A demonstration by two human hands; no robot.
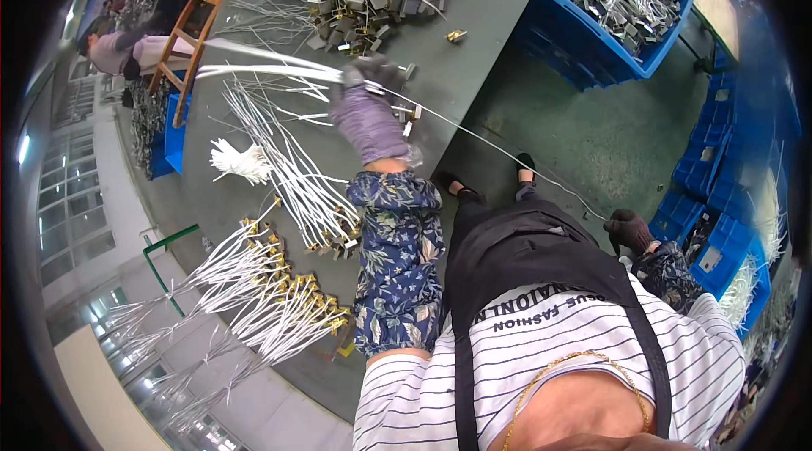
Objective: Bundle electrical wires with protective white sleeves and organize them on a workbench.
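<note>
My left hand [370,108], in a grey-and-lilac glove, is closed over the table around several long white sleeves [279,62]; it is slightly blurred. From it a thin white wire [507,149] runs taut across to my right hand [630,231]. That hand, in a dark glove, is closed on the wire's end, low at my right side. Beside the left forearm lies a bundle of white wires [292,159] with small metal parts at its near end. A pile of small metal parts with wires [372,2] covers the table beyond the left hand.
Bundled white wires with brass-coloured ends [283,290] lie at the table's left, near a white tuft of sleeves [239,161]. A blue crate [584,49] of wired parts stands at upper right; more blue crates [702,163] line the right. Another person [118,49] is beside a wooden stool [188,53].
</note>
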